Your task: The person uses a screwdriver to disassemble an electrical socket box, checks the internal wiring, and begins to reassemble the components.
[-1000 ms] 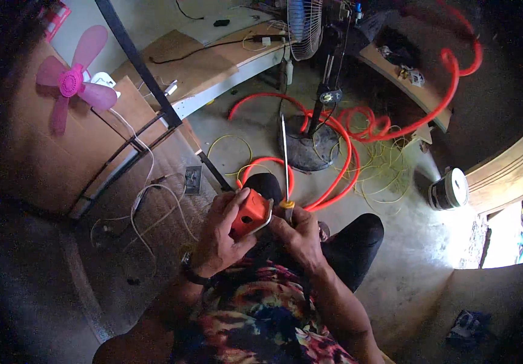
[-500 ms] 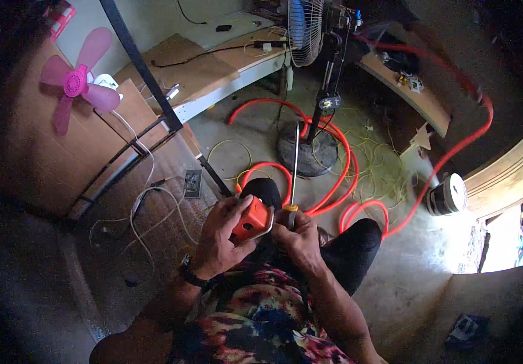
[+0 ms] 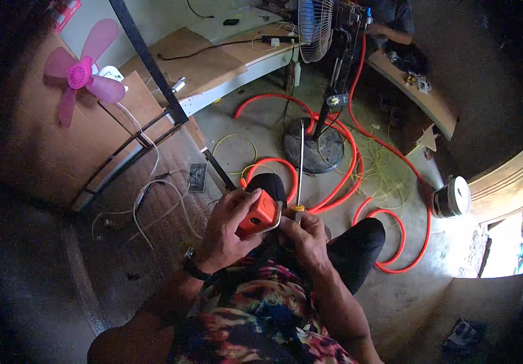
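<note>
My left hand (image 3: 231, 227) is closed around an orange electrical box (image 3: 259, 216), which has a dark round hole in one side and a pale plate (image 3: 278, 218) along its right edge. Close beside it, my right hand (image 3: 305, 238) grips a long screwdriver (image 3: 301, 170). Its thin metal shaft points away from me, and a yellow collar shows above my fingers; the rest of the handle is mostly hidden. The thumb side of this hand is right by the plate, but whether it touches cannot be made out. Both hands are above my lap.
Orange tubing (image 3: 357, 164) loops over the floor around a standing fan's round base (image 3: 313, 148). Thin yellow wire (image 3: 389, 176) lies tangled nearby. A pink fan (image 3: 80, 74) is at left, a white bucket (image 3: 452, 197) at right. Another person's arm (image 3: 392, 33) shows at the far right.
The orange tubing at right, raised and blurred before, has dropped into loops on the floor. Another person's arm has come into view at the back. My hands keep the same hold.
</note>
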Tool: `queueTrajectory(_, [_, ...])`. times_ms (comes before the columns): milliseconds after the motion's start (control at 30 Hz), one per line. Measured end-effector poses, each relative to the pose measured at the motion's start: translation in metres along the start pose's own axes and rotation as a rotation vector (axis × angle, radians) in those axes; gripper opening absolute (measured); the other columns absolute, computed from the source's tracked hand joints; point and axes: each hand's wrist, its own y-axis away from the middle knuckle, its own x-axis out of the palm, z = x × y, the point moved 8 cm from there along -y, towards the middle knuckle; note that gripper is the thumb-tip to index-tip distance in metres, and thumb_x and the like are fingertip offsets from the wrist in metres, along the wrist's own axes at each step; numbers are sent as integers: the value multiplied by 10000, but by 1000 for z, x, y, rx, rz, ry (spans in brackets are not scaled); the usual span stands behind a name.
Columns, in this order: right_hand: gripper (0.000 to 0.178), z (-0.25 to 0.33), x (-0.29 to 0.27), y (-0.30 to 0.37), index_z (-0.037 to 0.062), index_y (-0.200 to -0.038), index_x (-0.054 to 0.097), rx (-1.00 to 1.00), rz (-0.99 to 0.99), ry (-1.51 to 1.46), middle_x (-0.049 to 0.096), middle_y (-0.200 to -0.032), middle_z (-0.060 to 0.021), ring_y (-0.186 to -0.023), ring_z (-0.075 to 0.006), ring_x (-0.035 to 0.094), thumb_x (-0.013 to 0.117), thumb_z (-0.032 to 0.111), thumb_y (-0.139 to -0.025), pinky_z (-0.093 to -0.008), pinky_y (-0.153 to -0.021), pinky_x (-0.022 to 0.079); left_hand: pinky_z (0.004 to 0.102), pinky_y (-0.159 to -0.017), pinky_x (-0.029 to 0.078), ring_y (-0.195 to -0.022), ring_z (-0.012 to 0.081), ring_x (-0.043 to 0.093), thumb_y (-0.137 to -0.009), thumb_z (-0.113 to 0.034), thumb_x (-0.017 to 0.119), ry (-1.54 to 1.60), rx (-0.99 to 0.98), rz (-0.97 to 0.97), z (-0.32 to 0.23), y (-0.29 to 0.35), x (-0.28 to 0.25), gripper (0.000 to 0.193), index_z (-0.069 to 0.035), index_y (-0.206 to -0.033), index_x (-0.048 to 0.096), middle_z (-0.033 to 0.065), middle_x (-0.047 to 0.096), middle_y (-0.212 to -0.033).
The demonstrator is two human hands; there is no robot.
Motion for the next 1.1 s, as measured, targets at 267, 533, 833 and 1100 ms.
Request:
queueTrajectory(267, [195, 10, 1, 1, 9, -1081, 681, -110, -6, 96, 689, -941, 15, -824, -64, 591, 678, 109, -913, -248, -729, 492, 474, -1038, 425, -1180, 388, 531, -698, -97, 809, 4, -3, 19, -4, -2, 1, 824, -72, -1447, 468, 187, 539, -1285])
queueTrajectory(533, [223, 10, -6, 1, 0, -1081, 680, -183, -93, 349, 685, -873, 13, -782, -62, 586, 690, 109, -887, -260, -697, 498, 449, -998, 455, -1164, 379, 545, -697, -86, 820, 15, 26, 3, -4, -4, 3, 815, -67, -1438, 480, 184, 551, -1254])
queueTrajectory(833, [157, 4, -8, 6, 8, -998, 670, -121, -53, 327, 689, -830, -2, -767, -81, 613, 677, 114, -883, -288, -718, 510, 462, -1010, 441, -1173, 389, 538, -715, -109, 823, 29, 58, 14, -2, 1, 5, 802, -73, -1439, 479, 194, 560, -1256])
queueTrajectory(1100, [152, -2, -6, 5, -17, -966, 645, -141, -16, 180, 657, -836, -12, -793, -102, 592, 665, 123, -910, -298, -723, 496, 457, -975, 457, -1154, 391, 537, -704, -64, 807, 69, 14, -1, 4, 5, 14, 803, -69, -1437, 480, 197, 549, -1239])
